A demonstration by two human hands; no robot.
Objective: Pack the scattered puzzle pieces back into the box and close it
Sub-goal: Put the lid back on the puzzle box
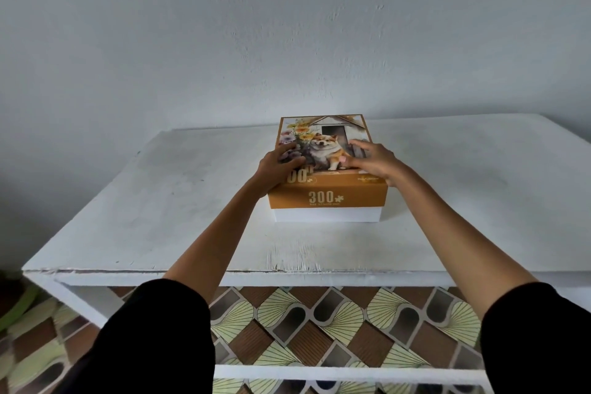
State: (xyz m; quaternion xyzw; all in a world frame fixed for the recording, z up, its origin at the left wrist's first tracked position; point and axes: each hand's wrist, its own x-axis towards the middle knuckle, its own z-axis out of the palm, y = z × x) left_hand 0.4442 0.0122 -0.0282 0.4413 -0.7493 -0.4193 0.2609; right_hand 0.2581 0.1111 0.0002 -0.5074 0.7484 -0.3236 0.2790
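The puzzle box (327, 198) stands near the middle of the white table (160, 201). Its orange lid, printed with a dog, flowers and "300", sits on the white base, and a strip of the base shows below the lid's front edge. My left hand (278, 165) lies flat on the lid's near left part, fingers spread. My right hand (371, 158) lies flat on the lid's right part, fingers spread. No loose puzzle pieces show on the table.
The table backs onto a pale grey wall (287, 25). Its front edge (287, 275) is chipped, and a patterned floor (319, 323) shows under it. Something green (16, 304) lies on the floor at the far left.
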